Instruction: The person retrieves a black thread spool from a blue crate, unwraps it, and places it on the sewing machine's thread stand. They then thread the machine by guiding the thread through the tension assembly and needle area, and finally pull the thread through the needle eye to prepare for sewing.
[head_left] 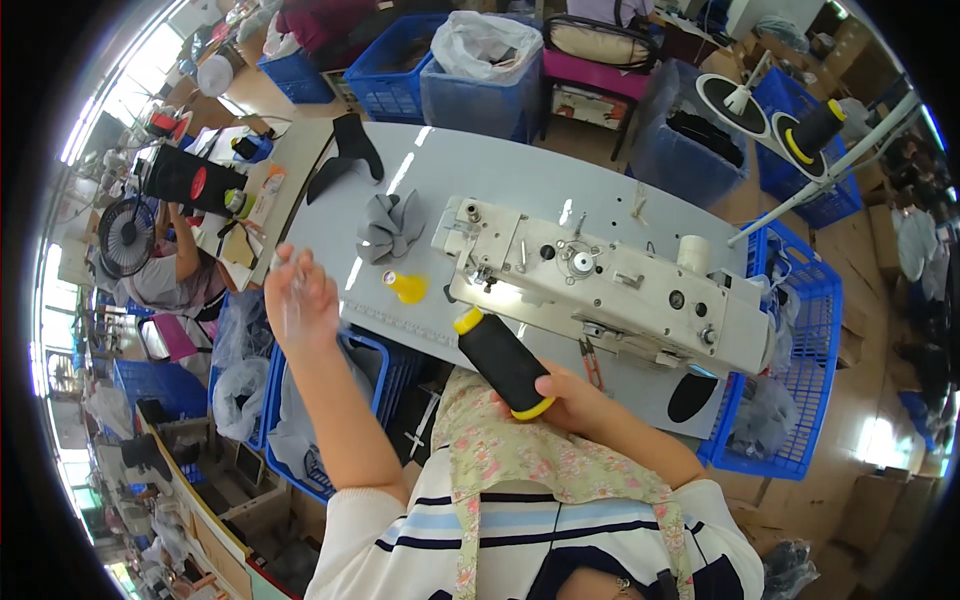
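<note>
My right hand (572, 398) is closed around the lower end of a large black thread spool (503, 362) with yellow ends, tilted over my lap at the table's front edge. Raised off to the left, my left hand (305, 300) has its fingers curled around what looks like thin clear plastic film (292, 318). A bare yellow thread cone (408, 288) lies on the sewing table (420, 160) between my hands. Behind it sit grey fabric pieces (388, 230) and a black cut piece (350, 160). The white sewing machine (600, 275) stands beyond the spool.
Red-handled snips (590, 365) and a black oval piece (692, 397) lie near the table's front edge. Blue crates (815, 370) stand at the right and below left. A thread stand (830, 170) holds another black spool. At far left, another person (175, 275) sits beside a fan.
</note>
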